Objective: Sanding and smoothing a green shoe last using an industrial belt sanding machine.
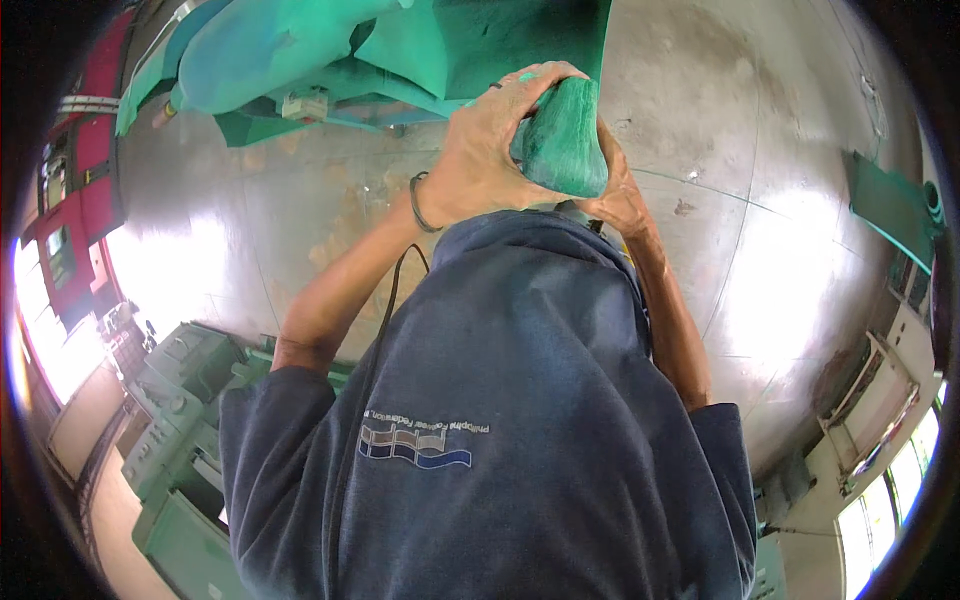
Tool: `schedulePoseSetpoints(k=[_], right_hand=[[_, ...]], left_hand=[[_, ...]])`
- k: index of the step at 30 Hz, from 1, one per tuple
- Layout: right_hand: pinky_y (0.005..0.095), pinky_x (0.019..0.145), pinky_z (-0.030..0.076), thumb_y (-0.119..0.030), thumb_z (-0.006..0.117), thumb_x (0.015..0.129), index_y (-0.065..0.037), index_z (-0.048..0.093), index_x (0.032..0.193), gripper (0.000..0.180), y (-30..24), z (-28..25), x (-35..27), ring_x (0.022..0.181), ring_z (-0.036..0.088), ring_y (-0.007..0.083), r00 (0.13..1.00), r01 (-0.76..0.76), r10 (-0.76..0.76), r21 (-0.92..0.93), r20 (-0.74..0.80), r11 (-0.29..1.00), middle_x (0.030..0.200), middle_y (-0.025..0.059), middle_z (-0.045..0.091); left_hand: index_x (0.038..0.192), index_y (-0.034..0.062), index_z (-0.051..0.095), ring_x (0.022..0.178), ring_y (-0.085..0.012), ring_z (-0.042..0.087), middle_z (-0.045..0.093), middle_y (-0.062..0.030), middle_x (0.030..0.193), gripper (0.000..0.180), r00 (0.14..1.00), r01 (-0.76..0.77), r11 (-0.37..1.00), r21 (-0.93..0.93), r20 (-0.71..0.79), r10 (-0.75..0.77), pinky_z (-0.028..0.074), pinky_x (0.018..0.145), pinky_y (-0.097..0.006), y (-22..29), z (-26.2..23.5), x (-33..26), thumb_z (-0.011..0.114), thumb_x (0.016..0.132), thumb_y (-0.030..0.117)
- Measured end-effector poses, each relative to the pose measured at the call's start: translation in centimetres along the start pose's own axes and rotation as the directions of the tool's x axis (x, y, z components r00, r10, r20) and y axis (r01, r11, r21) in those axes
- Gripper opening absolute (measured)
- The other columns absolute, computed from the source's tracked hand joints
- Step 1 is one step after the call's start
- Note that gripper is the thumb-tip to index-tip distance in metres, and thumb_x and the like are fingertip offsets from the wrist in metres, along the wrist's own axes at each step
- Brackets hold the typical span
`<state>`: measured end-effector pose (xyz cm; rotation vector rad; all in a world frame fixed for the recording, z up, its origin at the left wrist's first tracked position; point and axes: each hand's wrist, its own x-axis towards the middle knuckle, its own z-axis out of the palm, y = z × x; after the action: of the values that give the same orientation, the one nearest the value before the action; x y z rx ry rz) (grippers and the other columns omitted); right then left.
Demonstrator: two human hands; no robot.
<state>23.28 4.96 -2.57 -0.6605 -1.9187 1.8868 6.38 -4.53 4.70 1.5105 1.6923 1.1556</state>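
A scuffed green shoe last [565,140], wider at its near end and covered in pale scratches, is held between my two hands in front of my chest. My left hand [485,150] wraps its left side, with the fingers curled over the far end and green smudges on the skin. On the other side my right hand [622,190] grips the last from the right and below; part of its fingers is hidden behind it. Just beyond the hands is a large green machine [280,50] with curved housings. Whether the last touches the machine cannot be made out.
Grey floor [680,270] with stains and thin joint lines surrounds me. Green machinery [180,480] stands at the lower left, red frames [75,240] at the far left. A green panel [890,210] is at the right. A dark cord [380,340] hangs along my left side.
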Motion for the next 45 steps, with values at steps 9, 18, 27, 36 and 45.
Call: schedulePoseSetpoints(k=[9,18,27,36,45], right_hand=[[0.0401,0.111,0.043,-0.013,0.086,0.073,-0.004,0.042,0.148,0.088,2.6,-0.4,-3.2,0.130,0.054,0.0290,0.994,-0.071,0.071,-0.004,0.083,0.997,0.136,0.0169,0.059],[0.0428,0.109,0.045,-0.029,0.094,0.068,-0.009,0.048,0.145,0.092,3.9,-1.4,-3.8,0.129,0.055,0.0300,0.984,-0.140,0.142,-0.026,0.109,0.990,0.134,0.0145,0.060],[0.0438,0.113,0.043,-0.026,0.095,0.066,-0.003,0.044,0.147,0.099,2.9,-1.2,-3.7,0.133,0.052,0.0327,0.991,-0.059,0.066,-0.064,0.118,0.996,0.140,0.0185,0.057],[0.0433,0.112,0.044,-0.022,0.095,0.066,-0.002,0.041,0.149,0.101,2.7,-1.5,-3.0,0.133,0.052,0.0316,0.989,0.040,-0.012,-0.181,0.150,0.983,0.142,0.0196,0.055],[0.0434,0.111,0.043,-0.014,0.091,0.067,-0.004,0.041,0.148,0.096,3.0,-1.6,-2.6,0.133,0.053,0.0310,0.985,-0.026,0.044,-0.108,0.166,0.994,0.141,0.0183,0.056]], left_hand=[[0.154,0.0073,0.037,0.131,-0.0237,0.055,0.049,-0.0106,0.150,0.103,0.997,0.057,0.998,0.012,-0.059,-0.056,0.045,0.113,-0.042,-0.9,3.6,-6.0,0.093,0.069,0.022],[0.148,0.0045,0.045,0.130,-0.0283,0.055,0.055,-0.0154,0.143,0.090,0.965,0.196,0.979,-0.055,-0.165,-0.202,0.051,0.105,-0.042,-1.4,5.3,-11.5,0.090,0.075,0.029],[0.137,0.0029,0.059,0.115,-0.0191,0.064,0.065,-0.0116,0.129,0.061,0.963,0.158,0.963,-0.219,-0.182,-0.199,0.055,0.099,-0.036,-1.5,6.4,-11.2,0.084,0.083,0.017],[0.132,0.0031,0.063,0.108,-0.0178,0.067,0.069,-0.0101,0.119,0.047,0.951,0.167,0.941,-0.293,-0.202,-0.232,0.057,0.094,-0.035,-1.3,6.1,-10.4,0.079,0.088,0.014],[0.146,0.0029,0.050,0.123,-0.0211,0.060,0.058,-0.0121,0.140,0.075,0.936,0.232,0.944,-0.235,-0.210,-0.282,0.050,0.106,-0.037,0.0,5.4,-8.7,0.086,0.082,0.019]])
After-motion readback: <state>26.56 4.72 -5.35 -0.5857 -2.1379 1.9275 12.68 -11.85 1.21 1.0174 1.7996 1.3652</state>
